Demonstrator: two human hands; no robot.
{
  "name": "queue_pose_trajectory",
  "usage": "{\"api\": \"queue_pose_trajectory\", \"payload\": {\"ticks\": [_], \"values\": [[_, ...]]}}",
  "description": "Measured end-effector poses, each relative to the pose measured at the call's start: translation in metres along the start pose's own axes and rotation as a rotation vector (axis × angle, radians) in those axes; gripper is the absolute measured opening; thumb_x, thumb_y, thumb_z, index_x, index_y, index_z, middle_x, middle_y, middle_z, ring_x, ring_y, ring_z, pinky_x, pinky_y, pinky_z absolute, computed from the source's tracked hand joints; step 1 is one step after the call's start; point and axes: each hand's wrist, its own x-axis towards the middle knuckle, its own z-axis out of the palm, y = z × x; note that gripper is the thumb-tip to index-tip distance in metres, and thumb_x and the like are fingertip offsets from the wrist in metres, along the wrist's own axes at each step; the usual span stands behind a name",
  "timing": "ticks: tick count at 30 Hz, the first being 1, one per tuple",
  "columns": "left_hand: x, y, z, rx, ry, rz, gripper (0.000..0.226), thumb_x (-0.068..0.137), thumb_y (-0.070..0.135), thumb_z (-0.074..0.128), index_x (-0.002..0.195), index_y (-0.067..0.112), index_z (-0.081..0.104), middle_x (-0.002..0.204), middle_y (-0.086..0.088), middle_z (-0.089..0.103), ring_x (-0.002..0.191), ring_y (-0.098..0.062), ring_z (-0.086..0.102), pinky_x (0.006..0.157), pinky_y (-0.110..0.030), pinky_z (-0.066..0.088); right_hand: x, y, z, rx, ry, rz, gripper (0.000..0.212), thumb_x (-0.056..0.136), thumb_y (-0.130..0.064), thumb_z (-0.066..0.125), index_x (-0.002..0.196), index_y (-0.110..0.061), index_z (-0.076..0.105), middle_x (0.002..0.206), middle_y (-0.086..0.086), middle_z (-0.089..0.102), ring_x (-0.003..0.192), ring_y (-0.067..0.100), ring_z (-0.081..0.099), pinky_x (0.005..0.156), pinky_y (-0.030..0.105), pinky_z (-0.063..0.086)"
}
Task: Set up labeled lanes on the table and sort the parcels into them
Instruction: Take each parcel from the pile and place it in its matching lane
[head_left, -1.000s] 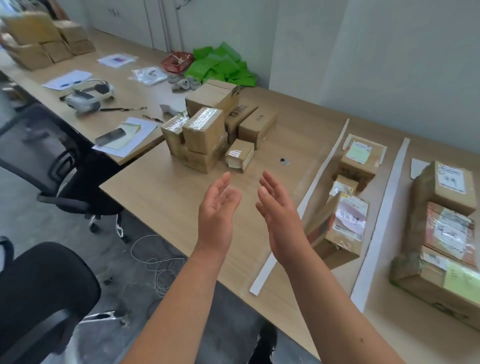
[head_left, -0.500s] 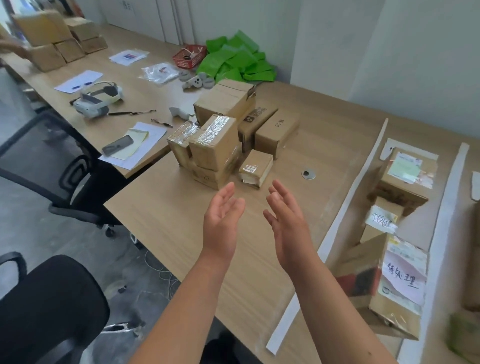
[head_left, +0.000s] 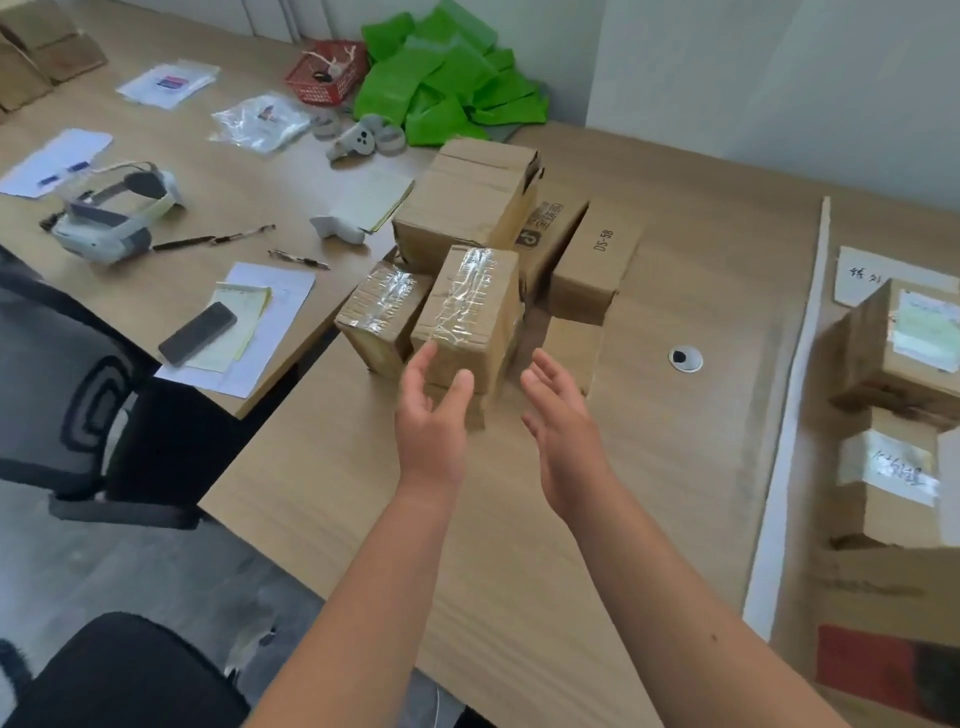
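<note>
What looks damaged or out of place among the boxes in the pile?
The biggest box, behind the two taped boxes, looks worn: its top is creased and a flap gapes open at the far right corner.

A bare stretch of the light wooden table (head_left: 675, 467) is left open between the cluster of brown cardboard parcels (head_left: 467, 208) and the long white paper strip (head_left: 789, 415), interrupted only by a round grey cable grommet (head_left: 685, 359). Beyond the strip, passage is blocked by labelled cardboard boxes (head_left: 893, 353). The cluster's near side is faced by open tabletop.
</note>
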Motion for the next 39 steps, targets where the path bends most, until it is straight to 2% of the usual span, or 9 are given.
{"api": "queue_pose_trajectory", "payload": {"ticks": [3,6,10,14,22,26,30,36,39], "values": [[0.04,0.001,-0.008,0.049,0.011,-0.019,0.06,0.097,0.023,0.072,0.153,0.033,0.05,0.148,0.023,0.051,0.131,0.017,0.045,0.11,-0.017,0.036,0.033,0.005,0.023,-0.017,0.056,0.023,0.058,0.1,-0.035,0.071,0.154,-0.03,0.051,0.133,-0.02,0.06,0.116,-0.009,0.06,0.096,0.019,0.051],[0.071,0.0,-0.009,0.079,-0.025,-0.061,0.075,0.093,0.032,0.071,0.162,0.028,0.041,0.16,0.016,0.044,0.143,0.002,0.04,0.118,-0.026,0.033,0.057,0.002,0.042,-0.01,0.098,0.082,0.043,0.107,-0.026,0.062,0.146,-0.037,0.046,0.116,-0.03,0.057,0.093,-0.02,0.057,0.073,0.01,0.046],[0.098,0.0,-0.001,0.115,-0.043,-0.103,0.067,0.103,0.024,0.067,0.164,0.024,0.038,0.161,0.01,0.044,0.141,-0.002,0.041,0.113,-0.026,0.037,0.081,-0.002,0.056,-0.029,0.117,0.085,0.064,0.105,-0.028,0.066,0.161,-0.03,0.036,0.128,-0.026,0.056,0.104,-0.013,0.055,0.084,0.013,0.043],[0.107,0.002,0.008,0.127,-0.052,-0.141,0.061,0.102,0.024,0.068,0.159,0.024,0.047,0.146,0.008,0.061,0.132,-0.01,0.059,0.104,-0.025,0.049,0.093,-0.001,0.064,-0.044,0.12,0.07,0.063,0.095,-0.034,0.072,0.154,-0.032,0.05,0.138,-0.014,0.068,0.123,0.003,0.065,0.11,0.032,0.049],[0.089,0.008,0.018,0.074,-0.01,-0.165,0.061,0.092,0.024,0.072,0.151,0.024,0.056,0.134,0.009,0.067,0.122,-0.01,0.066,0.108,-0.041,0.056,0.079,-0.003,0.055,-0.031,0.1,0.04,0.042,0.101,-0.021,0.068,0.14,-0.033,0.06,0.125,-0.011,0.076,0.113,0.006,0.073,0.094,0.027,0.056],[0.062,0.017,0.026,0.052,-0.004,-0.138,0.063,0.085,0.029,0.073,0.146,0.025,0.06,0.135,0.009,0.068,0.124,-0.011,0.066,0.11,-0.043,0.054,0.058,-0.01,0.039,-0.019,0.109,0.009,0.029,0.103,-0.021,0.066,0.121,-0.043,0.063,0.109,-0.024,0.078,0.101,-0.005,0.073,0.083,0.017,0.054],[0.024,0.027,0.04,0.05,-0.036,-0.093,0.054,0.092,0.023,0.074,0.144,0.022,0.061,0.134,0.008,0.069,0.127,-0.011,0.065,0.112,-0.043,0.053,0.027,-0.023,0.013,-0.002,0.111,-0.065,0.036,0.102,-0.024,0.067,0.136,-0.036,0.062,0.118,-0.021,0.076,0.109,-0.003,0.071,0.089,0.021,0.052],[-0.064,0.038,0.074,0.009,-0.108,-0.029,0.032,0.1,0.012,0.069,0.129,0.023,0.065,0.116,0.007,0.074,0.104,-0.005,0.072,0.085,-0.021,0.055,-0.047,-0.041,-0.056,0.017,0.169,-0.198,0.05,0.094,-0.024,0.069,0.143,-0.026,0.059,0.127,-0.006,0.076,0.117,0.011,0.072,0.102,0.034,0.057],[-0.119,0.041,0.1,-0.001,-0.184,0.001,0.028,0.101,0.007,0.067,0.124,0.022,0.065,0.11,0.007,0.075,0.093,0.002,0.073,0.079,-0.017,0.056,-0.094,-0.05,-0.106,0.047,0.201,-0.239,0.044,0.101,-0.017,0.066,0.144,-0.026,0.058,0.127,-0.006,0.075,0.115,0.009,0.072,0.096,0.028,0.057]]}}
